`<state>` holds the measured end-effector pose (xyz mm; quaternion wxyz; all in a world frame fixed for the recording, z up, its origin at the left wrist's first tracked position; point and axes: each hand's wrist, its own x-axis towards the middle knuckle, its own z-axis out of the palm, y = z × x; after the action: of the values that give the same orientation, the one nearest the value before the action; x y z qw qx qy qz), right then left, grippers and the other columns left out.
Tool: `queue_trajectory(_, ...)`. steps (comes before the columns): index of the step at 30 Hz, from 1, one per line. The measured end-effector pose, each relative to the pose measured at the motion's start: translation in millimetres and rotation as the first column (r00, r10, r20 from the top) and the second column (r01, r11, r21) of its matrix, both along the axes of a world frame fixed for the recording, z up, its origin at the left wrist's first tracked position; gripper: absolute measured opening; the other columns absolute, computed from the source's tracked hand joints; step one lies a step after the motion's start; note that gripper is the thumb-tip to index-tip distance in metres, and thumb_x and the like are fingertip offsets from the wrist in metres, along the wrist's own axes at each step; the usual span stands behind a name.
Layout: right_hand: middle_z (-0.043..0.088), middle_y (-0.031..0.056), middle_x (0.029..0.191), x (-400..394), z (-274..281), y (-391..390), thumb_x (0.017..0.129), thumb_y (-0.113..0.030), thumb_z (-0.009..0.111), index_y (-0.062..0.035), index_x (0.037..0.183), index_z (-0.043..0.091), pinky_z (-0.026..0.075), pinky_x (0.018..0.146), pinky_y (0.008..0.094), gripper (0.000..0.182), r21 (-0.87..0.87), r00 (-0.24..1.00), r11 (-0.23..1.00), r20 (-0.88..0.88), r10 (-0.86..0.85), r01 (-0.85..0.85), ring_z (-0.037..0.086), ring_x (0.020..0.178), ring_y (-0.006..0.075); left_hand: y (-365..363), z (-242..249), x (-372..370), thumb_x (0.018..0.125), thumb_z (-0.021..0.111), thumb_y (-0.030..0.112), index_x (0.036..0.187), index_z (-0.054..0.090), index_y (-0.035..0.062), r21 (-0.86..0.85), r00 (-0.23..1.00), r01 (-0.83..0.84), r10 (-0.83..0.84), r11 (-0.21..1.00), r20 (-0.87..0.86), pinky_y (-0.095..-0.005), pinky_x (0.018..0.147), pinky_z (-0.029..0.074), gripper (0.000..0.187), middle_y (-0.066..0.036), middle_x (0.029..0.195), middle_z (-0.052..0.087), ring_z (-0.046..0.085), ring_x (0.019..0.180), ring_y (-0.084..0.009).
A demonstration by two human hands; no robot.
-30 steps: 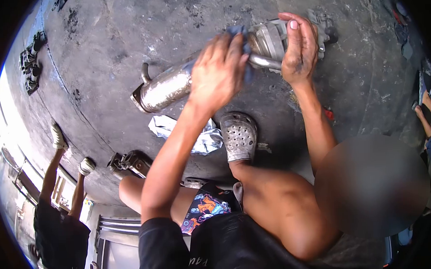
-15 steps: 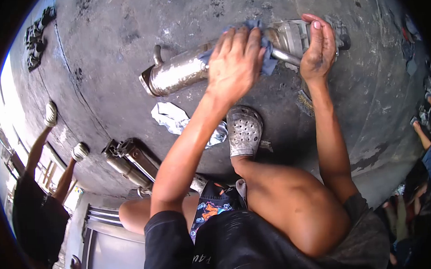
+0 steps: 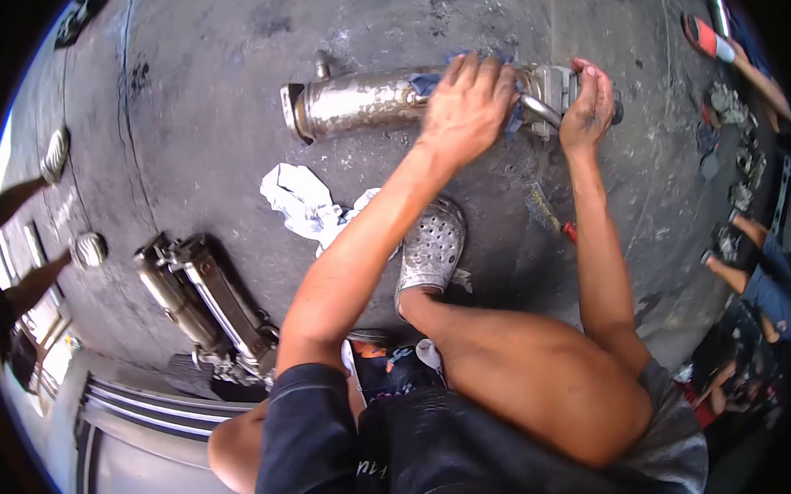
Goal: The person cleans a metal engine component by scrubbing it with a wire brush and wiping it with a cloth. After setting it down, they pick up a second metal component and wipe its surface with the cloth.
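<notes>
Across the floor in front of me lies an EGR cooler (image 3: 354, 106), a worn metal cylinder with a flange at its left end and a cast housing at its right. My left hand (image 3: 471, 111) presses a blue rag (image 3: 425, 83) onto the cylinder's middle, fingers curled over the cloth. Much of the rag is hidden beneath that hand. At the right end my right hand (image 3: 587, 106) is curved around the cast housing, beside a bent shiny pipe (image 3: 540, 110). Some of its fingers are hidden from view.
A crumpled white cloth (image 3: 298, 198) lies near my shoe (image 3: 432, 241). A wire brush (image 3: 546, 209) rests below my right hand. More metal coolers (image 3: 208, 299) lie at left. Other people's feet (image 3: 87, 250) show left; people and parts (image 3: 732, 104) are at right.
My left hand has slid the rag rightward along the cylinder, closer to the bent pipe. The cooler now appears more level in view, and my head's view has turned. My right hand stays at the housing.
</notes>
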<state>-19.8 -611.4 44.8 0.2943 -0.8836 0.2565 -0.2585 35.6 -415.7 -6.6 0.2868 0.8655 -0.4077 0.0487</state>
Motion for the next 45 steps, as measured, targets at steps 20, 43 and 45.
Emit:
queue_trajectory(20,0.071,0.0184,0.109,-4.2,-0.9,0.0,0.105,-0.035,0.048,0.0013,0.109,0.072,0.049,0.093,0.0404,0.044,-0.049,0.998,0.998,-0.047,-0.04,0.038,0.066,0.103,0.0313,81.5,8.9,38.9,0.102,0.054,0.027,0.125,0.064,0.0019,-0.022,0.967,0.038,-0.042,0.999,-0.251,-0.0472,0.095,0.055,0.035,-0.022,0.116,0.068,0.067,0.106,-0.0378)
queue_trajectory(43,0.071,0.0143,0.105,-3.2,-0.4,5.5,0.106,-0.035,0.052,-0.0041,0.106,0.074,0.046,0.096,0.0398,0.037,0.015,0.999,0.999,0.008,-0.046,0.046,0.063,0.104,0.03,156.9,13.3,85.1,0.096,0.06,0.019,0.112,0.068,0.0012,0.095,0.993,0.062,-0.052,0.994,-0.102,-0.0468,0.096,0.053,0.025,-0.019,0.118,0.067,0.063,0.111,-0.0396)
queue_trajectory(45,0.071,0.0132,0.104,-5.6,-5.7,0.3,0.106,-0.034,0.052,-0.0051,0.104,0.074,0.046,0.095,0.04,0.037,-0.065,0.999,0.997,0.024,-0.029,0.031,0.062,0.103,0.0301,155.7,19.6,81.9,0.099,0.058,0.016,0.121,0.066,-0.0005,0.124,0.988,0.075,-0.057,0.989,-0.143,-0.0471,0.104,0.049,0.029,-0.021,0.125,0.066,0.06,0.121,-0.0413)
